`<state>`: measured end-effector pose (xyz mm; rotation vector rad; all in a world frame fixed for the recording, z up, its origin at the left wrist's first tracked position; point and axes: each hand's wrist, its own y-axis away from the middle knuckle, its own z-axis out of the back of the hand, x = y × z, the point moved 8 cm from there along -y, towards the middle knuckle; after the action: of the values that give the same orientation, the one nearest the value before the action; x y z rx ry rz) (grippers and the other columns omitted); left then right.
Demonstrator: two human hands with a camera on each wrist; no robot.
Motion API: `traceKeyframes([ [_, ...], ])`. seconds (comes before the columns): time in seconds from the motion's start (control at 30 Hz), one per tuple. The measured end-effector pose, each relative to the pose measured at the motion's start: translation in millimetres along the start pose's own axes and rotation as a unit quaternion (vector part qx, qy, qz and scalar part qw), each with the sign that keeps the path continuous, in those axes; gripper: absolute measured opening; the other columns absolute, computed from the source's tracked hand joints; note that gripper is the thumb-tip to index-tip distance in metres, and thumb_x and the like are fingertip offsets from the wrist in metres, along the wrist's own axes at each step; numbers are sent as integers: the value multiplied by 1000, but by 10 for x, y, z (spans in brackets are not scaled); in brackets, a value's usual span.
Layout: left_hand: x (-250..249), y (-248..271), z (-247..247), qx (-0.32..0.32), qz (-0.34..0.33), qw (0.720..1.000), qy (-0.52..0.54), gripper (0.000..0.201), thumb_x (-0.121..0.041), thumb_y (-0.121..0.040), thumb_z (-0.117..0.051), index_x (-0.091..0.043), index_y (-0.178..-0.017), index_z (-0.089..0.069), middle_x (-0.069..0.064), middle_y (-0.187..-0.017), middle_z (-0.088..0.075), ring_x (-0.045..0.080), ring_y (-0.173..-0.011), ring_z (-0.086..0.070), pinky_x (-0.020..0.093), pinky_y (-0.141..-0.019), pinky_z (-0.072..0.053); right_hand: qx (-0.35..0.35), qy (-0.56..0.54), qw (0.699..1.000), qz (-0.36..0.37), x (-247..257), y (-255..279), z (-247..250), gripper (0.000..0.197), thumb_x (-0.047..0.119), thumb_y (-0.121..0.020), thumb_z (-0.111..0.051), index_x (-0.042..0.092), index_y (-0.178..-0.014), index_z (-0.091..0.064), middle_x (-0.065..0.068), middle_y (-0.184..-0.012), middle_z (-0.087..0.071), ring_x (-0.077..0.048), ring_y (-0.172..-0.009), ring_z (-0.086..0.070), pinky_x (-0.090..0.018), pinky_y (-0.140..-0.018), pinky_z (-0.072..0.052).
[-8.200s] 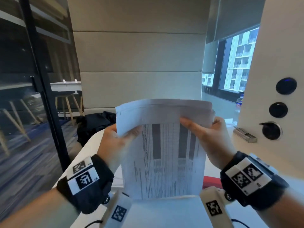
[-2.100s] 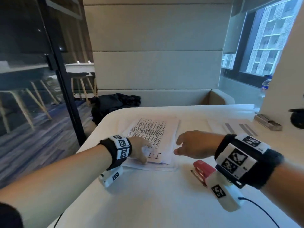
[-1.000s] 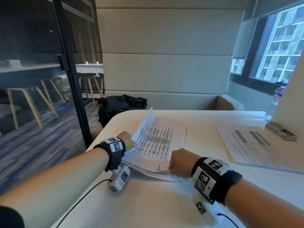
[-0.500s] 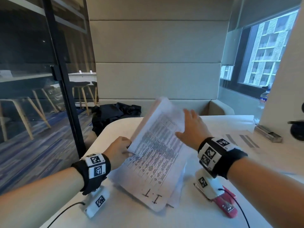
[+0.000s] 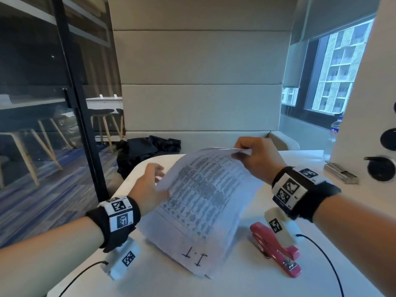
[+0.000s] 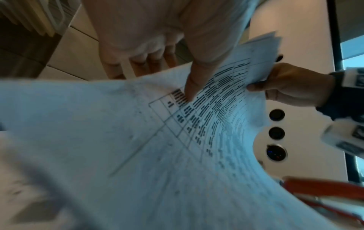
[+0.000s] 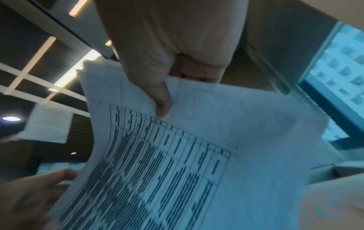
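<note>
A stack of printed sheets [image 5: 201, 202] with tables of text and "I.T" handwritten at its near end slants up from the white table [image 5: 225, 284]. Its near edge rests on the tabletop. My left hand [image 5: 159, 183] grips the stack's left edge; in the left wrist view the thumb [image 6: 191, 87] lies on the print and the fingers [image 6: 138, 62] curl behind the stack of sheets [image 6: 118, 140]. My right hand [image 5: 241, 154] pinches the far right corner, thumb [image 7: 161, 101] on top of the stack of sheets [image 7: 216, 155].
A pink stapler [image 5: 276, 249] lies on the table right of the stack, under my right wrist. A small metal box [image 5: 340, 174] sits by the wall panel with round sockets [image 5: 387, 138]. Dark clothing or a bag [image 5: 147, 151] lies on the bench beyond the table.
The stack, flat on the table a second ago, is lifted at its far end. My right hand went from lying flat on the top sheet to pinching the far corner.
</note>
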<state>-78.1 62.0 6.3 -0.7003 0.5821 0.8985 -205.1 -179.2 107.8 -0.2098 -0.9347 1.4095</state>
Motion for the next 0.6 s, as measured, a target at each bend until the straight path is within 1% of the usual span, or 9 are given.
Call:
traceKeyframes([
  [0.07, -136, -25, 106, -11, -1, 998, 59, 86, -16, -73, -81, -27, -138, -26, -9, -122, -47, 9, -103, -52, 28, -83, -50, -54, -7, 995, 82, 260, 122, 114, 15, 8, -79, -66, 21, -71, -66, 9, -61, -64, -16, -57, -57, -29, -56, -46],
  [0.1, -211, -39, 159, -17, -18, 999, 47, 88, -16, -73, -82, -29, -141, -28, -10, -125, -47, 11, -107, -51, 33, -89, -49, -72, -10, 991, 114, 377, 188, 171, 14, 6, -77, -62, 19, -75, -68, 6, -67, -69, -18, -61, -63, -31, -58, -50],
  [0.13, -312, -61, 210, -21, -49, 998, 25, 76, -15, -75, -80, -28, -137, -38, -10, -122, -53, 13, -105, -54, 36, -91, -50, -89, -11, 986, 138, 465, 251, 232, 17, 5, -76, -58, 17, -77, -69, 5, -72, -72, -19, -65, -66, -31, -60, -52],
  [0.2, -527, -99, 321, -15, -104, 994, -1, 30, -9, -83, -72, -22, -109, -67, -4, -100, -69, 20, -90, -65, 41, -84, -55, -109, -14, 982, 155, 560, 347, 335, 17, 3, -76, -61, 15, -79, -71, 6, -76, -74, -15, -67, -68, -29, -62, -51],
  [0.23, -626, -108, 387, -9, -128, 992, -6, 18, -7, -86, -68, -21, -96, -73, -2, -89, -72, 23, -84, -67, 41, -79, -57, -110, -23, 982, 151, 582, 387, 374, 15, 2, -77, -63, 15, -79, -72, 7, -76, -74, -12, -68, -68, -27, -63, -51],
  [0.4, -1040, -103, 718, -7, -258, 941, -217, 26, -5, -90, -59, -24, -91, -76, -2, -72, -71, 22, -71, -68, 38, -68, -56, -96, -112, 986, 78, 516, 554, 542, 16, 3, -79, -64, 16, -72, -71, 10, -64, -66, 5, -62, -53, -9, -57, -37],
  [0.47, -1207, -107, 865, -15, -276, 928, -249, 29, -3, -88, -62, -28, -92, -77, -5, -74, -73, 19, -73, -69, 33, -74, -56, -92, -157, 983, 18, 373, 568, 574, 20, 8, -80, -68, 16, -62, -63, 7, -55, -53, 1, -55, -43, -16, -53, -35],
  [0.5, -1275, -117, 935, -14, -272, 930, -245, 35, -1, -86, -64, -33, -94, -76, -7, -78, -74, 16, -76, -70, 34, -78, -55, -84, -189, 978, -5, 312, 575, 570, 20, 11, -79, -68, 12, -61, -60, -2, -55, -51, -3, -57, -42, -22, -55, -36],
  [0.6, -1339, -197, 1008, 15, -221, 951, -214, 58, 8, -83, -62, -48, -88, -72, -13, -85, -74, 12, -85, -69, 40, -84, -55, -40, -306, 947, -88, 142, 645, 475, 12, 7, -79, -67, -5, -79, -67, -26, -82, -67, -15, -73, -55, -40, -69, -51],
])
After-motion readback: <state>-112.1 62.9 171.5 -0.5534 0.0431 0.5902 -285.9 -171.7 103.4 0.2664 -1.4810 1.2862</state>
